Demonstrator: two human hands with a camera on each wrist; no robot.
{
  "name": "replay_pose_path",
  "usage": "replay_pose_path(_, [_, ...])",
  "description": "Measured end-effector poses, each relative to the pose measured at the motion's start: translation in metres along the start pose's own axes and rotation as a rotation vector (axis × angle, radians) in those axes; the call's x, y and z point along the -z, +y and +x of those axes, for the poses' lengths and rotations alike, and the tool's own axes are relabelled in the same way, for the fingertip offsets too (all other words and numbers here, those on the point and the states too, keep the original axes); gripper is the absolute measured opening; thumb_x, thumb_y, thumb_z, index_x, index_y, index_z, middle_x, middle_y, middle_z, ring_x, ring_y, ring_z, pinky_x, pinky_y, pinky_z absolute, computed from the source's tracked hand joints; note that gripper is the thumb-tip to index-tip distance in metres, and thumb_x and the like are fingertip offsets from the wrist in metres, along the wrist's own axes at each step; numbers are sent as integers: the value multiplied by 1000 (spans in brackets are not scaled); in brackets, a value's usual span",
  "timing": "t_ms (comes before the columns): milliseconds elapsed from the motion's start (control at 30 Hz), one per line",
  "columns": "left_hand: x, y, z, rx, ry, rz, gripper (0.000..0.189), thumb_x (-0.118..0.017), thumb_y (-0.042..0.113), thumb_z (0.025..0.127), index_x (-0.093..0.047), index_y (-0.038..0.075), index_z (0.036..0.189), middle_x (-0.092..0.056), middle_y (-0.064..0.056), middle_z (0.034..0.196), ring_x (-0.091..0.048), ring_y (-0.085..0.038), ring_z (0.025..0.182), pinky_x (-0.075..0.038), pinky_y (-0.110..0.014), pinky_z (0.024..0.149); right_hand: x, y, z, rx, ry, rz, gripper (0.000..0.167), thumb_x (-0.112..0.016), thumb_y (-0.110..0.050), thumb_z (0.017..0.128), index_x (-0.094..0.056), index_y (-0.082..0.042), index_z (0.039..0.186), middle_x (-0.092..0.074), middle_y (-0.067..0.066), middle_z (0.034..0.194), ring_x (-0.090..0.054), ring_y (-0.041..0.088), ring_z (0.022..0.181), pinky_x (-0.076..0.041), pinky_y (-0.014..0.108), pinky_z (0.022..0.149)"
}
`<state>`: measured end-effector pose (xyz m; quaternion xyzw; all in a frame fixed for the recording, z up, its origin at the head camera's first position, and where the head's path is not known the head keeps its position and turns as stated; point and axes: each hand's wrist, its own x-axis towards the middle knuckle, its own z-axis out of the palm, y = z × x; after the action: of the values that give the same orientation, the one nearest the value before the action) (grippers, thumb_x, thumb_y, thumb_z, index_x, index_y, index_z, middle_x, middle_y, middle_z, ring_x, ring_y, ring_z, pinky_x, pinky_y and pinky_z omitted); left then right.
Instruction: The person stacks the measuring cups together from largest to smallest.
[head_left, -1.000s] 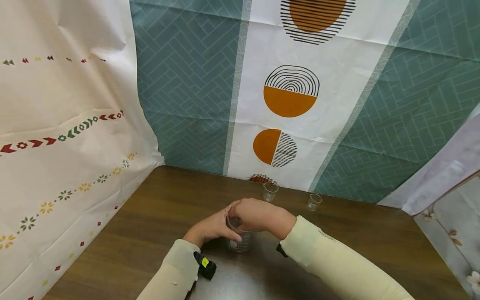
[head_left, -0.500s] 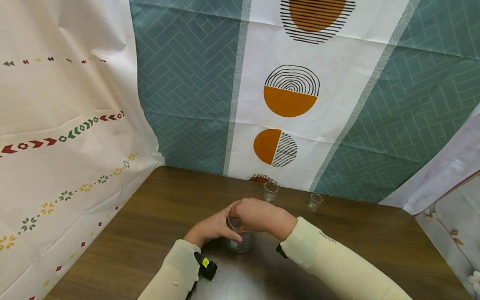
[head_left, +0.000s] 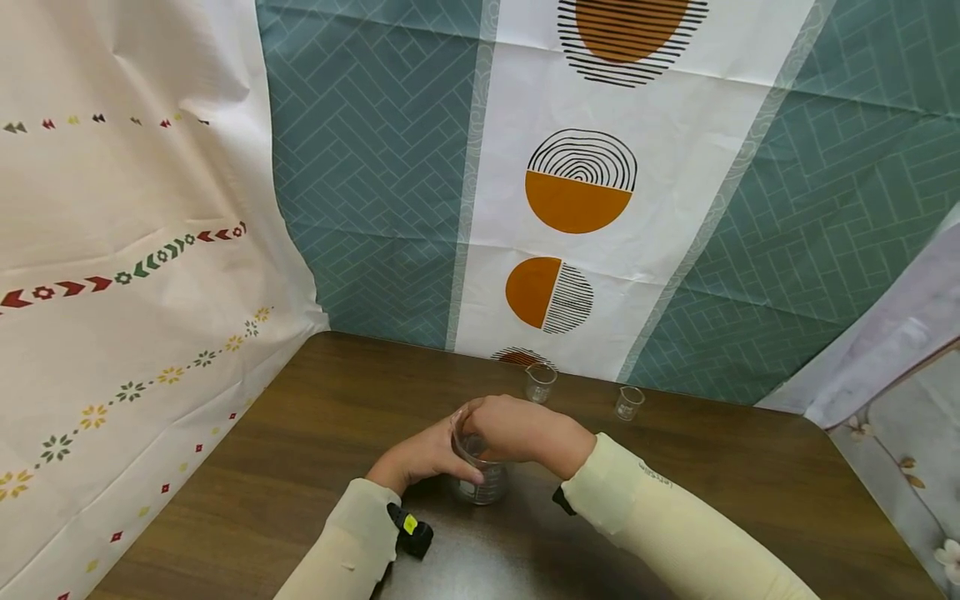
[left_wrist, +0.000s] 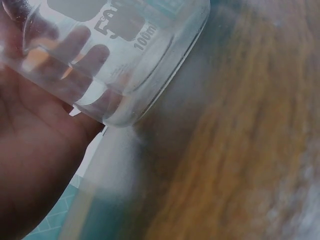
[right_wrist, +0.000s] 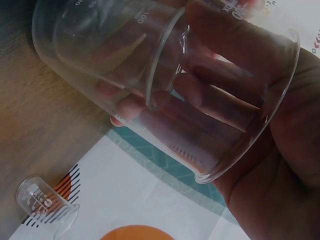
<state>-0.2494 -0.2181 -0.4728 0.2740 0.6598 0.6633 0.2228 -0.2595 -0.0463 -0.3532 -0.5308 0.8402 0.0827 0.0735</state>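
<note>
A large clear glass beaker (head_left: 483, 488) with printed graduations stands near the middle of the wooden table. My left hand (head_left: 429, 454) grips its side, thumb across the front; in the left wrist view the fingers show through the glass beside a 100 ml mark. My right hand (head_left: 519, 427) comes over from the right and reaches into the mouth of the large beaker. In the right wrist view, a smaller beaker (right_wrist: 159, 62) sits nested inside, and the right fingers pinch its rim within the larger rim.
Two small glass beakers stand at the back of the table, one left (head_left: 541, 385) and one right (head_left: 628, 405). A patterned cloth (head_left: 390, 208) hangs behind, and a white printed cloth (head_left: 150, 333) lines the left edge.
</note>
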Motion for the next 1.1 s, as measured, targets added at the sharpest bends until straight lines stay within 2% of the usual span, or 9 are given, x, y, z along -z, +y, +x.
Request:
replay_pose_path(300, [0, 1, -1, -1, 18, 21, 102, -81, 13, 78, -14, 26, 154, -33, -3, 154, -45, -21, 131, -46, -30, 101, -3, 1, -1, 9, 19, 6, 32, -77, -23, 83, -72, -17, 113, -63, -2, 126, -62, 10, 109, -52, 23, 89])
replay_pose_path(700, [-1, 3, -2, 26, 33, 46, 102, -82, 15, 77, -15, 25, 154, -34, -2, 153, -48, -17, 127, -47, -29, 99, -3, 0, -2, 15, 33, 19, 29, -76, -23, 84, -72, -17, 112, -64, -2, 123, -62, 10, 108, -52, 22, 89])
replay_pose_path(933, [-2, 3, -2, 16, 4, 19, 102, -81, 12, 77, -15, 24, 153, -32, -6, 154, -50, -18, 126, -50, -35, 97, -3, 0, -4, 11, 40, 32, 29, -78, -24, 82, -72, -16, 110, -64, -1, 120, -63, 10, 103, -52, 22, 87])
replay_pose_path(1100, [-2, 4, -2, 29, 37, 71, 100, -82, 15, 77, -18, 25, 152, -35, -2, 152, -48, -14, 127, -46, -28, 100, -4, 0, -4, 14, 39, 51, 27, -77, -22, 84, -73, -16, 110, -64, -1, 125, -64, 11, 106, -52, 22, 88])
